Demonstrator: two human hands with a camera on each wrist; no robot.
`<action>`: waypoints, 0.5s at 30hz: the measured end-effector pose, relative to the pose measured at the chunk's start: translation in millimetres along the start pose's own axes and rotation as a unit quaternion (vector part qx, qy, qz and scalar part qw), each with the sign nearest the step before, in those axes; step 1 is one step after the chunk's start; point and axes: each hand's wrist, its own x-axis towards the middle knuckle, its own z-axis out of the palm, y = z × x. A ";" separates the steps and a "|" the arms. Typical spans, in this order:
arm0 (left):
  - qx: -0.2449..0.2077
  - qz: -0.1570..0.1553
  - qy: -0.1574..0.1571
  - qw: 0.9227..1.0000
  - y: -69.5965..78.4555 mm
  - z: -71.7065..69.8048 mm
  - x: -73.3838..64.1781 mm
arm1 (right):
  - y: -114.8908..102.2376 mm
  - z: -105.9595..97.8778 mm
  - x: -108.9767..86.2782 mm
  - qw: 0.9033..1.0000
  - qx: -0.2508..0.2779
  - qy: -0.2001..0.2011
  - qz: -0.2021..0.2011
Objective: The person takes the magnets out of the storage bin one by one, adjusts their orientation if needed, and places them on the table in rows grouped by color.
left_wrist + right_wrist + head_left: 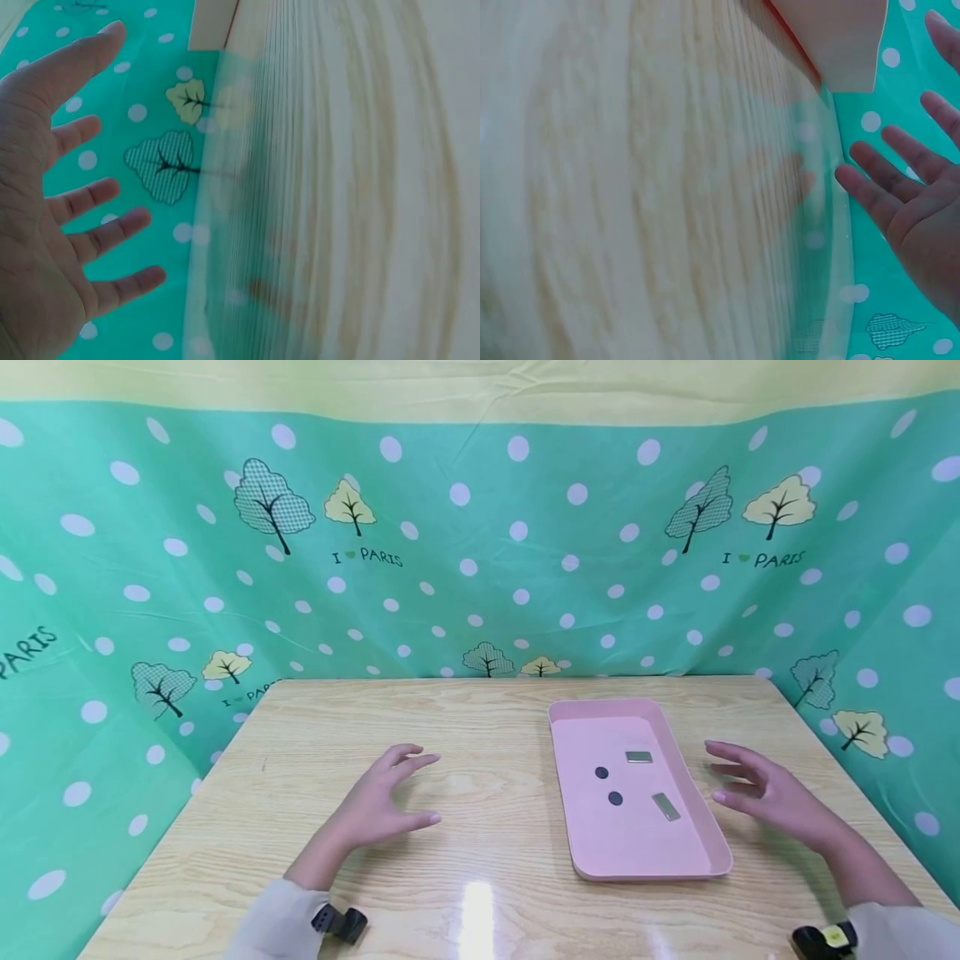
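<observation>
A pink rectangular tray (630, 852) lies on the right half of the table. Inside it are two small dark round discs, the upper disc (602, 772) and the lower disc (615, 798). To their right lie two small shiny silver rectangular pieces, an upper piece (638, 757) and a lower, slanted piece (666, 807). My right hand (765, 789) hovers just right of the tray, fingers loosely bent and holding nothing. Left of the tray, well apart from it, my left hand (378, 802) is held over the table with thumb and fingers spread around empty air.
The wood-grain table (480, 827) is glossy and reflects light near its front. A green dotted cloth (480, 552) with printed trees hangs behind it and along both sides. Each wrist carries a small black camera, such as the left camera (341, 922).
</observation>
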 end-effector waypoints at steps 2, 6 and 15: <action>-0.014 0.004 -0.003 1.000 2.2 2.6 3.2 | 1.5 0.4 0.5 1.000 0.019 -0.004 -0.002; -0.041 0.022 -0.009 0.999 6.4 7.8 9.4 | 4.7 1.0 1.7 0.999 0.040 -0.010 -0.002; -0.090 0.037 -0.010 0.995 18.8 17.3 22.7 | 6.6 4.8 6.5 0.998 0.067 -0.020 0.006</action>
